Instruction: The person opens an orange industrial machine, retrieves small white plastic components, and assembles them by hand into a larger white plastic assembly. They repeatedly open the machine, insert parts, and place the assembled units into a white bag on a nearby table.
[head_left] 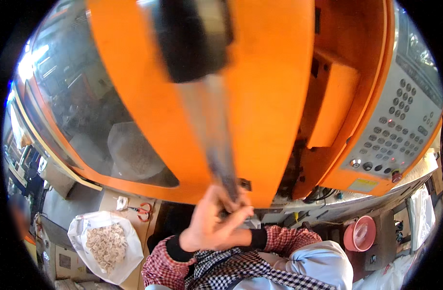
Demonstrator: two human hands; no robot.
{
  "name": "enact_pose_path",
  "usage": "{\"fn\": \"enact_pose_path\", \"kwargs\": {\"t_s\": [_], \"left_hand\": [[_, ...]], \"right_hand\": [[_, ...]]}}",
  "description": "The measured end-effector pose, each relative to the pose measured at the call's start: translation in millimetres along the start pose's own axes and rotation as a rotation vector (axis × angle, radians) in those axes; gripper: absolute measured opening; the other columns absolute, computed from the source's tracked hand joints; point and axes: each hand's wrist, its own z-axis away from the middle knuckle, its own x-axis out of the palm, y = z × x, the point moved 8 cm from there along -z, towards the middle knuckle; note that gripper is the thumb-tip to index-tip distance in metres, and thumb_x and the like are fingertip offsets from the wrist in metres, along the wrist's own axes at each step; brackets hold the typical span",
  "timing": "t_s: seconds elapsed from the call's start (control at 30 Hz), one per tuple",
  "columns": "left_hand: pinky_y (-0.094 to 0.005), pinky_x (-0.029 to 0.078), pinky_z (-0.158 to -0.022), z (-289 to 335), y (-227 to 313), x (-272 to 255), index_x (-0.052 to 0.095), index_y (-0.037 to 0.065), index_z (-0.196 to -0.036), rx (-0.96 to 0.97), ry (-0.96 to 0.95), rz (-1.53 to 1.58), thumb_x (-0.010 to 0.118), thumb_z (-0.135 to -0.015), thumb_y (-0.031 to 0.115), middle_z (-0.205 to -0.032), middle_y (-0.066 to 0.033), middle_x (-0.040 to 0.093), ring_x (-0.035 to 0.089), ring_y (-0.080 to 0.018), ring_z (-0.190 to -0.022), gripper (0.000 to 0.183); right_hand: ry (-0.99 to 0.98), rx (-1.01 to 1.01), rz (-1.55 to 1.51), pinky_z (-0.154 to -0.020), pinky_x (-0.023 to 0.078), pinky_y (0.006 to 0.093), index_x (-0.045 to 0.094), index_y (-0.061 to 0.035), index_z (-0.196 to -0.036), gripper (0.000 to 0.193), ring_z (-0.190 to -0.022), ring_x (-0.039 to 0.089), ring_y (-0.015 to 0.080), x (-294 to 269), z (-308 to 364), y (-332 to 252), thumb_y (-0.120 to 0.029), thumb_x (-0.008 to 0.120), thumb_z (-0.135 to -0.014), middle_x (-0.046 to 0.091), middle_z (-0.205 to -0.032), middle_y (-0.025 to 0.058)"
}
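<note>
In front of my body my left hand point(202, 224) is closed round the lower end of a long grey bar point(207, 116), blurred by motion. The bar rises toward the top of the view and widens into a thick black end point(190, 43). Against the left hand lies my right hand point(237, 237), its fingers mostly hidden there, so their grip cannot be made out. Behind the bar stands the broad orange panel point(267, 96) of a machine.
A machine window point(86, 101) is at the left, a button panel point(383, 137) at the right. Below left, a white bag point(79, 232) holds small beige pieces point(107, 245) beside orange-handled scissors point(144, 212). A pink bucket point(351, 238) stands at the lower right.
</note>
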Motion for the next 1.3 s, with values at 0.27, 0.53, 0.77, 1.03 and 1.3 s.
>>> {"fn": "enact_pose_path", "kwargs": {"t_s": [0.27, 0.53, 0.77, 1.03, 1.3], "left_hand": [[-0.0247, 0.041, -0.076, 53, 4, -102, 0.045, -0.001, -0.102, 0.003, 0.566, -0.236, 0.049, -0.089, 0.000, -0.093, -0.0094, 0.057, 0.052, -0.0129, -0.083, 0.013], [-0.0244, 0.039, -0.081, 91, -2, -188, 0.049, 0.000, -0.108, 0.036, 0.989, -0.420, 0.050, -0.091, 0.006, -0.095, -0.0059, 0.057, 0.053, -0.0125, -0.086, 0.019], [-0.0222, 0.042, -0.079, 111, -7, -249, 0.050, 0.000, -0.110, 0.005, 1.112, -0.429, 0.052, -0.091, 0.009, -0.092, -0.0042, 0.058, 0.054, -0.0101, -0.083, 0.021], [-0.0244, 0.040, -0.084, 118, 3, -265, 0.048, -0.001, -0.114, 0.047, 1.157, -0.581, 0.053, -0.091, 0.010, -0.103, -0.0075, 0.057, 0.053, -0.0128, -0.093, 0.026], [-0.0289, 0.043, -0.082, 100, -24, -149, 0.046, -0.002, -0.119, 0.193, 1.108, -0.935, 0.052, -0.090, 0.008, -0.110, -0.0141, 0.054, 0.052, -0.0206, -0.097, 0.031]], "right_hand": [[-0.520, 0.244, -0.298, -0.074, 0.047, 0.0343, 0.060, 0.0027, -0.097, 0.024, -0.083, 0.060, 0.0264, -68, 8, -42, -0.018, 0.057, -0.085, 0.063, -0.090, 0.0147], [0.234, 0.767, 0.698, -0.072, 0.049, 0.0387, 0.063, -0.0009, -0.092, 0.018, -0.086, 0.059, 0.0358, -225, 31, 76, -0.008, 0.064, -0.076, 0.060, -0.094, 0.0181], [0.117, 0.753, 0.813, -0.078, 0.047, 0.0424, 0.061, -0.0041, -0.101, 0.027, -0.096, 0.055, 0.0354, -230, 14, 121, -0.009, 0.065, -0.075, 0.056, -0.105, 0.0179], [0.099, 0.732, 0.783, -0.078, 0.046, 0.0427, 0.060, -0.0014, -0.096, 0.023, -0.091, 0.056, 0.0363, -232, 1, 120, -0.009, 0.063, -0.075, 0.056, -0.101, 0.0188], [0.265, 0.569, 0.648, -0.072, 0.048, 0.0404, 0.062, 0.0027, -0.088, 0.015, -0.083, 0.058, 0.0355, -246, 9, 112, -0.004, 0.063, -0.075, 0.059, -0.088, 0.0176]]}}
